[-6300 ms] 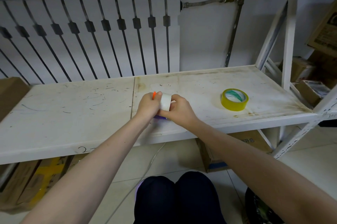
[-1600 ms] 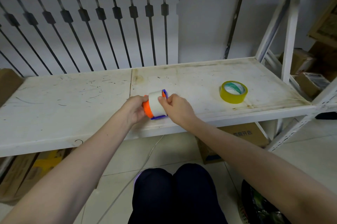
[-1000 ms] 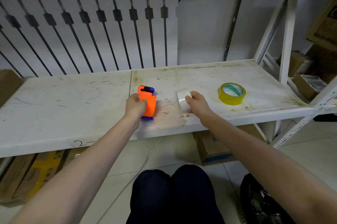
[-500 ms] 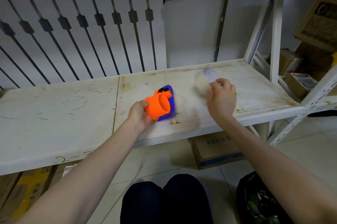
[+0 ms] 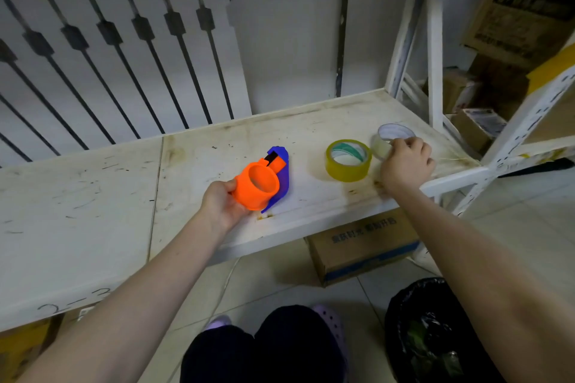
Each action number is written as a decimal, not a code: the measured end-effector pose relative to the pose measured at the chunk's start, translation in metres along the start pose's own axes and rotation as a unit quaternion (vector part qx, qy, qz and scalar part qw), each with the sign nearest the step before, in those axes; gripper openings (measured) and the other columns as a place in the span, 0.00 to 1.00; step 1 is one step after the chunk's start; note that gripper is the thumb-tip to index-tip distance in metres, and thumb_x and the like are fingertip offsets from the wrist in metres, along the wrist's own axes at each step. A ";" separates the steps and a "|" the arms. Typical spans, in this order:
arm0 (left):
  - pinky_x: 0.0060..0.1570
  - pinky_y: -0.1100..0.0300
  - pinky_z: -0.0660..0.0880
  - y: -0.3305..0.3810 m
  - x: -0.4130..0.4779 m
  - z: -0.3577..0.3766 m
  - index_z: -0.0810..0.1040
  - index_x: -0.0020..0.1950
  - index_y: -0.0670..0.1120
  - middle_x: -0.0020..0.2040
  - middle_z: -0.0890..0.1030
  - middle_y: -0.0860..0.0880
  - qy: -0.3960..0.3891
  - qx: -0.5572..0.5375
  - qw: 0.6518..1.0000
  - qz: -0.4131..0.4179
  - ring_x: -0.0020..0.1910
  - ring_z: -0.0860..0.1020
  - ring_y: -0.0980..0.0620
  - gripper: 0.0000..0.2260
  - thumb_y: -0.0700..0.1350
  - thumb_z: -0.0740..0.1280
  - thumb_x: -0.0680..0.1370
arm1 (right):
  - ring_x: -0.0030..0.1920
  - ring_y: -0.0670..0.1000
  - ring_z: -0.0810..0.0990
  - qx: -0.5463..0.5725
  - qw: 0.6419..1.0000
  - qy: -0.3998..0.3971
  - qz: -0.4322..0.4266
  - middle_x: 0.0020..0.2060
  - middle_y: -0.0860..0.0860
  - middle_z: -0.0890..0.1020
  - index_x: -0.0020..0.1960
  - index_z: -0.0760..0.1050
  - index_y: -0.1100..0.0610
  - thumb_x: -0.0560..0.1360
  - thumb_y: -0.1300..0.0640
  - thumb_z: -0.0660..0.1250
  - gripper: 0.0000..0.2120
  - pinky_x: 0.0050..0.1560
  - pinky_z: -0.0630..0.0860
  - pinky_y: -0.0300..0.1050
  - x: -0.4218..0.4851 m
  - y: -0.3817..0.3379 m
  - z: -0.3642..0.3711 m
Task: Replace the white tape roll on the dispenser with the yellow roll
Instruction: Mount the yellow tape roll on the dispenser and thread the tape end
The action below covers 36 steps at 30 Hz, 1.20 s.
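Observation:
My left hand (image 5: pixel 221 205) grips the orange and blue tape dispenser (image 5: pixel 263 181) over the shelf's front edge; its orange hub is bare and faces up toward me. The yellow tape roll (image 5: pixel 348 160) lies flat on the white shelf (image 5: pixel 93 195), to the right of the dispenser. Just right of it, my right hand (image 5: pixel 406 163) holds the white tape roll (image 5: pixel 392 139) against the shelf near its right end. My fingers cover the roll's near side.
A white shelf post (image 5: pixel 435 40) rises behind the white roll. A radiator (image 5: pixel 109 49) and a pipe (image 5: pixel 341 30) stand behind the shelf. A cardboard box (image 5: pixel 364 245) sits on the floor under it, a black bin bag (image 5: pixel 435 329) at lower right. Boxes (image 5: pixel 473 130) fill the rack at right.
My right hand pulled the white roll off the dispenser and carried it right, past the yellow roll, down to the shelf. My left hand turned the bare dispenser hub upward.

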<state>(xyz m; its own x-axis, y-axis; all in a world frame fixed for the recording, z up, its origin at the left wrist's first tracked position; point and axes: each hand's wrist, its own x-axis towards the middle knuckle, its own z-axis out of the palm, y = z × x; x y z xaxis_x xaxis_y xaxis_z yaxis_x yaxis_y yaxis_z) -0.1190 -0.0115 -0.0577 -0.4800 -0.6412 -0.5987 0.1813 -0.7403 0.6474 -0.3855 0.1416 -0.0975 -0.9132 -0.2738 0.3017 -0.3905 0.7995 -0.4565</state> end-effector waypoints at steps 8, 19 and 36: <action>0.60 0.45 0.69 -0.002 0.006 -0.003 0.69 0.60 0.41 0.53 0.77 0.41 -0.001 -0.024 1.000 -0.010 0.48 0.77 0.43 0.13 0.44 0.52 0.81 | 0.69 0.57 0.65 0.060 0.995 0.027 -0.073 0.67 0.53 0.72 0.62 0.72 0.56 0.73 0.65 0.60 0.18 0.67 0.61 0.54 -0.013 -0.010 0.004; 0.49 0.52 0.74 0.015 -0.005 -0.019 0.74 0.59 0.44 0.58 0.80 0.43 0.044 0.085 0.991 0.093 0.51 0.79 0.42 0.16 0.46 0.63 0.72 | 0.56 0.57 0.75 -0.115 0.958 -0.138 -0.223 0.48 0.54 0.82 0.52 0.76 0.57 0.75 0.57 0.60 0.09 0.61 0.64 0.52 -0.044 -0.056 0.007; 0.32 0.59 0.60 0.019 -0.032 -0.054 0.62 0.34 0.48 0.33 0.66 0.49 0.196 0.208 0.903 0.320 0.31 0.64 0.52 0.13 0.37 0.56 0.77 | 0.48 0.53 0.77 0.537 0.738 -0.408 -0.018 0.44 0.53 0.78 0.49 0.72 0.58 0.77 0.66 0.60 0.05 0.48 0.75 0.46 -0.147 -0.124 -0.024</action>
<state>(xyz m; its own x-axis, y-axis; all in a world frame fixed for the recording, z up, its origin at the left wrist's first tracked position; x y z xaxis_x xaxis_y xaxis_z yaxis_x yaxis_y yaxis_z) -0.0539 -0.0153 -0.0516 -0.0352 -0.9936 -0.1072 -0.0630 -0.1048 0.9925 -0.2001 0.0956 -0.0652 -0.4944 -0.8659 -0.0755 0.1171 0.0197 -0.9929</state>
